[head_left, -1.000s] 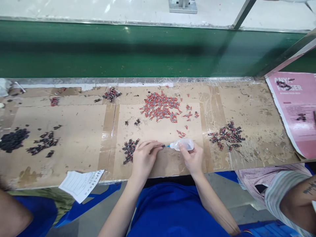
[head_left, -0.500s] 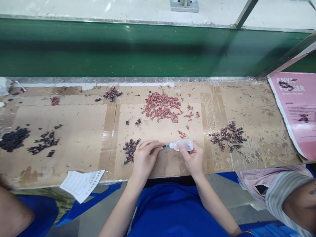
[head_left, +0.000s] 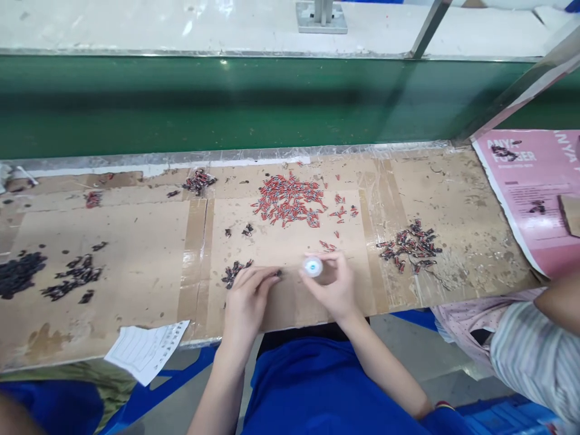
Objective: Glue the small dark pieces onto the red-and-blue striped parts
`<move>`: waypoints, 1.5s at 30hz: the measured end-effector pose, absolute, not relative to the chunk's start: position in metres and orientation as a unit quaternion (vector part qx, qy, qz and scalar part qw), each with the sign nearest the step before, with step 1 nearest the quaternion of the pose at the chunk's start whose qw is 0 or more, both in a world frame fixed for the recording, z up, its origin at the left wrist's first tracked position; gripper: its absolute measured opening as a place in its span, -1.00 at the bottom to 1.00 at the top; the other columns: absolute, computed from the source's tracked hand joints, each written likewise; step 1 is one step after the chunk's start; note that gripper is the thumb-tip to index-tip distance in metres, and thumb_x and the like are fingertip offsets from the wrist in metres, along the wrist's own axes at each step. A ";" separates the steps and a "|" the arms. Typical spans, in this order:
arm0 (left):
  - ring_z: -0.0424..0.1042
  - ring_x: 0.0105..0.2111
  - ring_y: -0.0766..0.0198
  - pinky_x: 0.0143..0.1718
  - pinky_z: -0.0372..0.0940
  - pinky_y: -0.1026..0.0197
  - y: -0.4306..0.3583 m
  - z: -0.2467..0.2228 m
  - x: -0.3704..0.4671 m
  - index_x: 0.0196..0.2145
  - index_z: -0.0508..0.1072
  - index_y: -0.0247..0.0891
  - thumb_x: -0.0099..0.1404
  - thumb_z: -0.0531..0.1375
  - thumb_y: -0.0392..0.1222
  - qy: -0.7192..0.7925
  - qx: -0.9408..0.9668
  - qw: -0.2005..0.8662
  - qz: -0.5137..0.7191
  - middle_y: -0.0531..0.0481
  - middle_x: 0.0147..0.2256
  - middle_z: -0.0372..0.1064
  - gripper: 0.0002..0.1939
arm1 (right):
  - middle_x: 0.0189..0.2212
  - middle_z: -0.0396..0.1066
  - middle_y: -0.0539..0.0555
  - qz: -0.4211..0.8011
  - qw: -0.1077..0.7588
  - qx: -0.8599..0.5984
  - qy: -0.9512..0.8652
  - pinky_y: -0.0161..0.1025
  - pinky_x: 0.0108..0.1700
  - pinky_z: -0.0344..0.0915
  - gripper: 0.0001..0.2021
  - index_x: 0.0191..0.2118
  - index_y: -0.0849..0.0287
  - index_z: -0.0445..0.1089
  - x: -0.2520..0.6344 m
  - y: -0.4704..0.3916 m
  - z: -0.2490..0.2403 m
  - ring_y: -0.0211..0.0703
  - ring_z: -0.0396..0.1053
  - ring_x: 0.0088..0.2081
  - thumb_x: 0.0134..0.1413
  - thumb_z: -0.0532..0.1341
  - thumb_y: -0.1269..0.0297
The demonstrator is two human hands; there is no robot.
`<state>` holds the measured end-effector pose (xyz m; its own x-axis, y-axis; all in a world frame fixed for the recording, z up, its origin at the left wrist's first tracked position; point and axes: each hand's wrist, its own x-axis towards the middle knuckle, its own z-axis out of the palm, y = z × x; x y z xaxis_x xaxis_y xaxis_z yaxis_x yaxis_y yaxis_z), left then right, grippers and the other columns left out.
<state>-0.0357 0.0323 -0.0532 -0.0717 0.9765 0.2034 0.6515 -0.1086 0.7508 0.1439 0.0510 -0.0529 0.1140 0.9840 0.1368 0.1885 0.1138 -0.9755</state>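
My left hand (head_left: 247, 299) pinches a small black part (head_left: 277, 273) between thumb and fingertips, just above the cardboard. My right hand (head_left: 333, 284) is wrapped around a clear plastic squeeze bottle (head_left: 313, 266) that stands upright, its tip facing the camera. The bottle is apart from the black part. Beside my left hand lies a pile of small black parts (head_left: 234, 272), partly hidden by that hand. Beyond both hands spreads a large heap of small red parts with metal ends (head_left: 290, 199). A few loose red pieces (head_left: 327, 246) lie close to the bottle.
More piles of black-and-red parts (head_left: 410, 246) lie to the right and left (head_left: 75, 277), with a black heap (head_left: 20, 275) at far left. A pink printed sheet (head_left: 521, 199) covers the right end. A paper slip (head_left: 147, 350) overhangs the front edge. People sit at both sides.
The bottle has swung from lying sideways, its tip at the black part, to upright and away from it. My left hand has moved slightly left with the part.
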 end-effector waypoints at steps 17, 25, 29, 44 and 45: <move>0.53 -0.25 0.19 -0.13 0.43 0.13 0.007 -0.025 -0.029 -0.33 0.58 -0.17 0.25 0.27 -0.13 0.624 0.563 0.266 0.473 -0.02 -0.33 0.57 -0.89 | -0.37 0.55 0.15 0.160 0.263 -0.637 -0.707 -0.06 -0.15 0.35 -0.95 -0.30 0.14 0.55 0.202 0.120 -0.048 0.03 0.41 -0.25 0.08 0.37 0.32; 0.56 -0.25 0.18 -0.11 0.46 0.13 0.003 -0.017 -0.013 -0.32 0.62 -0.19 0.20 0.31 -0.11 0.613 0.511 0.340 0.498 -0.04 -0.32 0.60 -0.86 | -0.32 0.50 0.29 0.139 0.130 -0.634 -0.750 -0.04 -0.03 0.32 -0.85 -0.33 0.29 0.46 0.191 0.118 -0.039 0.09 0.42 -0.18 0.17 0.17 0.60; 0.58 -0.30 0.16 -0.18 0.49 0.15 0.003 -0.010 -0.005 -0.35 0.62 -0.21 0.18 0.30 -0.07 0.603 0.494 0.387 0.492 -0.05 -0.35 0.60 -0.83 | -0.33 0.52 0.18 0.185 0.221 -0.591 -0.754 -0.14 -0.16 0.39 -0.87 -0.34 0.22 0.47 0.201 0.100 -0.023 -0.03 0.46 -0.23 0.23 0.20 0.47; 0.55 -0.31 0.19 -0.26 0.45 0.21 0.000 0.020 0.002 -0.35 0.61 -0.18 0.27 0.24 -0.12 0.549 0.600 0.379 0.442 -0.05 -0.35 0.59 -0.85 | -0.31 0.56 0.15 0.133 0.439 -0.219 -0.861 -0.21 -0.16 0.48 -0.76 -0.14 0.19 0.49 0.193 0.047 0.007 -0.16 0.49 -0.20 0.34 0.06 0.47; 0.55 -0.32 0.19 -0.27 0.45 0.22 -0.001 0.021 0.002 -0.36 0.61 -0.18 0.27 0.24 -0.10 0.551 0.598 0.386 0.436 -0.05 -0.36 0.59 -0.83 | -0.31 0.56 0.14 0.121 0.429 -0.215 -0.869 -0.21 -0.17 0.49 -0.77 -0.14 0.18 0.49 0.195 0.047 0.008 -0.16 0.49 -0.19 0.33 0.08 0.46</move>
<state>0.0017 -0.0006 0.0212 0.0136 0.9954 0.0952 0.3223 -0.0945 0.9419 0.1950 0.0466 0.0081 -0.5397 0.4775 0.6933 0.2707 0.8783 -0.3942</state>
